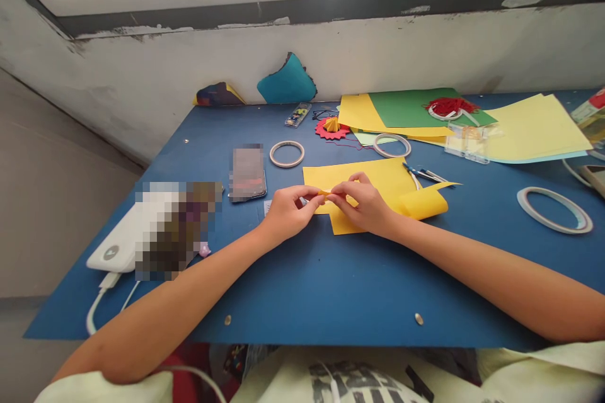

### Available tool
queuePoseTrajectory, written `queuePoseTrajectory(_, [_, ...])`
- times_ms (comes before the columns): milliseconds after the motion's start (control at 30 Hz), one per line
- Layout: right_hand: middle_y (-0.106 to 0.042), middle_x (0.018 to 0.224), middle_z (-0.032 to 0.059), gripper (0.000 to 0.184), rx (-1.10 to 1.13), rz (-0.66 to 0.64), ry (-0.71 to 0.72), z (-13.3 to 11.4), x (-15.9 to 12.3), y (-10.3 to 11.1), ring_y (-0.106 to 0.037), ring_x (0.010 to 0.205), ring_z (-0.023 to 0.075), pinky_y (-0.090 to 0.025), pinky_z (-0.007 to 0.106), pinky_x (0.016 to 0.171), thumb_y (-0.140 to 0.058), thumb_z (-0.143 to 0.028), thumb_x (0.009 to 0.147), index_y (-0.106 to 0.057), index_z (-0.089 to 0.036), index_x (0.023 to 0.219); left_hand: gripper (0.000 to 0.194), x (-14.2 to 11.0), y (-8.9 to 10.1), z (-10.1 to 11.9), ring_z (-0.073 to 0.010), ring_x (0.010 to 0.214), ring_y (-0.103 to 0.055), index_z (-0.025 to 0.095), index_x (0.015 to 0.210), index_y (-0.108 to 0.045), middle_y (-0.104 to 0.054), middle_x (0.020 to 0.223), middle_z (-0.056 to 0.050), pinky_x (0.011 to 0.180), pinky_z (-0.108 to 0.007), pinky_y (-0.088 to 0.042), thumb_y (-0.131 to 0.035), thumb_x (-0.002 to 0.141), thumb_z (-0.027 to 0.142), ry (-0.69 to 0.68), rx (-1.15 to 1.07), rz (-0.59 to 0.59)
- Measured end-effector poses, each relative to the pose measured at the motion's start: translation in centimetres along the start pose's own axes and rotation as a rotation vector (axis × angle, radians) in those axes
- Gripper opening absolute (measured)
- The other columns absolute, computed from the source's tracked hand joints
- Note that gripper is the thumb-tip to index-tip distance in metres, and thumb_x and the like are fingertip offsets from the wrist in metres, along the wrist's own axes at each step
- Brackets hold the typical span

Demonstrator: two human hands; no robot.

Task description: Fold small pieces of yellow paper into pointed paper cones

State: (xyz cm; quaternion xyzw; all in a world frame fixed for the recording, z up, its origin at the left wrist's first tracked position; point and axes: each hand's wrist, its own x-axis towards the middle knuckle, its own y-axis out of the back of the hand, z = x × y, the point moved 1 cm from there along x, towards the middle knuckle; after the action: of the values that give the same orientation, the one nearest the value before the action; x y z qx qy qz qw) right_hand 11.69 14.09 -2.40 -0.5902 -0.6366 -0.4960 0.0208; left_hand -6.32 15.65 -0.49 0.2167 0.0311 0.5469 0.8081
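Observation:
Between the fingertips of both hands is a small piece of yellow paper (324,193), pinched from either side. My left hand (292,214) grips its left end with thumb and forefinger. From the right, my right hand (360,203) pinches the same piece, its fingers curled. Beneath the hands lies a yellow paper sheet (378,177) on the blue table. A curled yellow strip (425,203) rests by my right wrist. Just behind that strip is a blue-handled compass or scissors-like tool (428,174), its kind not clear.
Tape rolls (287,154) lie around the table (302,289), another roll (554,210) at right. A phone (247,171) and a white power bank (127,233) with a cable sit left. At the back are a red-and-yellow paper flower (331,127), green paper (411,107) and red thread (451,106).

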Motion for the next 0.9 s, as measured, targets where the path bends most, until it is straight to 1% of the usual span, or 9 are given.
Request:
queuePoseTrajectory(100, [-0.063,0.066,-0.0008,0.018,0.076,-0.006,-0.109,-0.4,0.1,0.1,-0.049,0.055,0.0115,-0.038,0.037,0.078,-0.057,-0.035,0.085,-0.057,-0.021,0.076,0.014,0.0,0.0,0.3,-0.0139,0.072,-0.059,0.019,0.075,-0.071,-0.068,0.079,-0.003,0.054,-0.021,-0.041,-0.065,0.075,0.031,0.013,-0.04,0.04])
queuePoseTrajectory(200, [-0.063,0.071,0.0008,0.022,0.196,0.001,-0.269,-1.2,0.1,0.2,-0.056,0.064,0.0137,-0.045,0.033,0.07,-0.055,-0.043,0.085,-0.056,-0.021,0.084,0.017,-0.1,0.1,0.7,-0.0143,0.073,-0.059,0.018,0.074,-0.071,-0.066,0.079,-0.004,0.056,-0.022,-0.043,-0.064,0.075,0.033,0.068,-0.119,0.068])
queuePoseTrajectory(267, [-0.063,0.074,0.0011,0.026,0.293,-0.004,-0.365,-1.8,0.0,0.1,-0.059,0.067,0.0141,-0.048,0.029,0.063,-0.054,-0.046,0.085,-0.055,-0.02,0.089,0.02,-0.3,0.1,0.9,-0.0141,0.071,-0.059,0.016,0.077,-0.071,-0.067,0.078,-0.004,0.058,-0.023,-0.045,-0.063,0.076,0.035,0.116,-0.174,0.07])
queuePoseTrajectory(367, [-0.063,0.073,0.0007,0.027,0.416,-0.007,-0.452,-2.5,-0.1,0.1,-0.061,0.067,0.0135,-0.051,0.028,0.063,-0.057,-0.046,0.083,-0.057,-0.019,0.088,0.023,-0.5,0.1,1.2,-0.0142,0.07,-0.06,0.015,0.08,-0.071,-0.069,0.077,-0.004,0.06,-0.023,-0.047,-0.065,0.075,0.036,0.174,-0.235,0.052])
queuePoseTrajectory(567, [-0.064,0.072,0.001,0.026,0.543,0.023,-0.537,-2.4,-0.3,0.2,-0.06,0.066,0.0128,-0.051,0.027,0.064,-0.063,-0.044,0.079,-0.06,-0.018,0.082,0.024,-0.7,-0.2,1.1,-0.0155,0.071,-0.063,0.015,0.08,-0.073,-0.071,0.076,-0.005,0.061,-0.024,-0.049,-0.071,0.07,0.037,0.257,-0.29,0.005])
queuePoseTrajectory(700, [-0.063,0.07,0.0004,0.027,0.581,0.021,-0.57,-2.4,-0.1,0.4,-0.057,0.062,0.0114,-0.05,0.026,0.061,-0.064,-0.045,0.077,-0.061,-0.018,0.078,0.023,-0.7,-0.2,1.1,-0.0143,0.07,-0.062,0.015,0.081,-0.074,-0.071,0.075,-0.004,0.061,-0.023,-0.049,-0.072,0.069,0.034,0.3,-0.292,-0.034])
queuePoseTrajectory(767, [-0.062,0.067,-0.0002,0.028,0.596,0.013,-0.584,-2.4,0.0,0.5,-0.056,0.059,0.011,-0.049,0.025,0.059,-0.066,-0.045,0.075,-0.062,-0.018,0.076,0.022,-0.6,-0.1,1.2,-0.013,0.067,-0.06,0.016,0.081,-0.073,-0.07,0.075,-0.003,0.059,-0.022,-0.048,-0.071,0.069,0.035,0.309,-0.277,-0.071])
queuePoseTrajectory(900, [-0.061,0.066,-0.0011,0.027,0.598,0.0,-0.595,-2.4,0.2,0.5,-0.054,0.057,0.0099,-0.047,0.024,0.058,-0.069,-0.044,0.073,-0.062,-0.018,0.074,0.026,-0.3,0.2,1.4,-0.0108,0.058,-0.055,0.015,0.072,-0.071,-0.066,0.066,-0.002,0.052,-0.021,-0.043,-0.064,0.075,0.04,0.281,-0.185,-0.126])
